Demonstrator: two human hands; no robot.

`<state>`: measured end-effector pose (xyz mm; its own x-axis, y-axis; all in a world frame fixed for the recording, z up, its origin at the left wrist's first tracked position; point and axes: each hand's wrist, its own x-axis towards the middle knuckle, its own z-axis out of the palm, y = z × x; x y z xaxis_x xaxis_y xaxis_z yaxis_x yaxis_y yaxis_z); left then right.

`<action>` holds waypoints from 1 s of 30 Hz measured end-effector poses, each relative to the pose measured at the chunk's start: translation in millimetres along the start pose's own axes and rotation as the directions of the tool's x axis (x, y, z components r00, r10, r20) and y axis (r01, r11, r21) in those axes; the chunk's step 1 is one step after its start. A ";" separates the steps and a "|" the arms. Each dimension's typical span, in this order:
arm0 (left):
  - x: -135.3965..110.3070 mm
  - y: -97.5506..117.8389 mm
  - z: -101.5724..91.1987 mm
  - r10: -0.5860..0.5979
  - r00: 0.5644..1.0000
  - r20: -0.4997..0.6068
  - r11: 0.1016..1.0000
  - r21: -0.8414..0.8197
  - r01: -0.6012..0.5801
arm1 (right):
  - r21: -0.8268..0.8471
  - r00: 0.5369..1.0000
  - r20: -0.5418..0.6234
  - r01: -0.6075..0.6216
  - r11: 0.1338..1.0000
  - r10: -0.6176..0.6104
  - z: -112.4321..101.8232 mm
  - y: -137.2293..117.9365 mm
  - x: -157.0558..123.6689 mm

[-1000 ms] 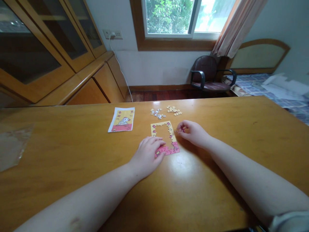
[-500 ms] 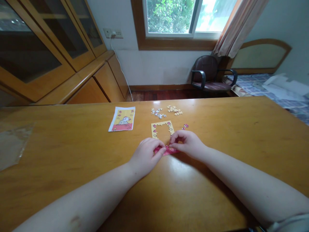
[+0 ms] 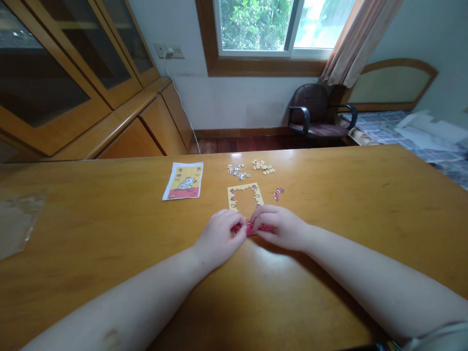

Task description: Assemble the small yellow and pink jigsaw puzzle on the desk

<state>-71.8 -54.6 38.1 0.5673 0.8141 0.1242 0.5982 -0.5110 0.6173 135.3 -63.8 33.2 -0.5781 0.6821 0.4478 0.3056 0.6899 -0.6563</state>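
A partly built jigsaw frame, yellow at the top and pink at the bottom, lies on the wooden table. My left hand and my right hand meet at its near pink edge, fingers curled and pressing on the pink pieces between them. A small pink loose piece lies just right of the frame. Two little heaps of loose pieces sit beyond the frame. A reference picture card lies to the left of the frame.
A clear plastic sheet lies at the table's far left. Wooden glass-door cabinets line the left wall. A dark armchair stands under the window, and a bed with papers is at the right.
My right hand left the small pink piece beside the frame and came down to the frame's near pink edge, joining my left hand, which curled its fingers there.
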 end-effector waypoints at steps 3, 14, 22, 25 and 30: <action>-0.5 -0.1 0.5 -0.005 1.000 -0.002 1.000 0.007 0.005 | -0.065 0.998 0.036 0.053 0.996 -0.051 1.4 2.5 -2.5; -1.9 0.0 0.7 0.034 0.999 -0.015 0.997 0.065 -0.033 | -0.315 0.993 0.101 0.085 0.945 -0.055 -24.9 19.1 -0.1; -4.2 -3.6 5.7 0.090 0.996 0.001 0.983 0.161 -0.090 | -0.239 0.978 0.207 0.073 0.968 -0.022 -27.0 26.6 -0.9; -3.9 -4.3 6.7 0.091 0.996 0.027 0.979 0.182 -0.094 | -0.210 0.979 0.203 0.074 0.975 -0.031 -24.6 24.7 -0.4; -3.8 -4.2 7.5 0.095 0.995 0.030 0.977 0.189 -0.099 | -0.207 0.978 0.206 0.075 0.975 -0.031 -23.1 24.0 0.0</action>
<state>-72.2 -57.6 29.2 0.6380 0.7534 0.1593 0.6353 -0.6319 0.4439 160.1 -41.6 31.4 -0.7311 0.5953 0.3332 0.4114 0.7744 -0.4807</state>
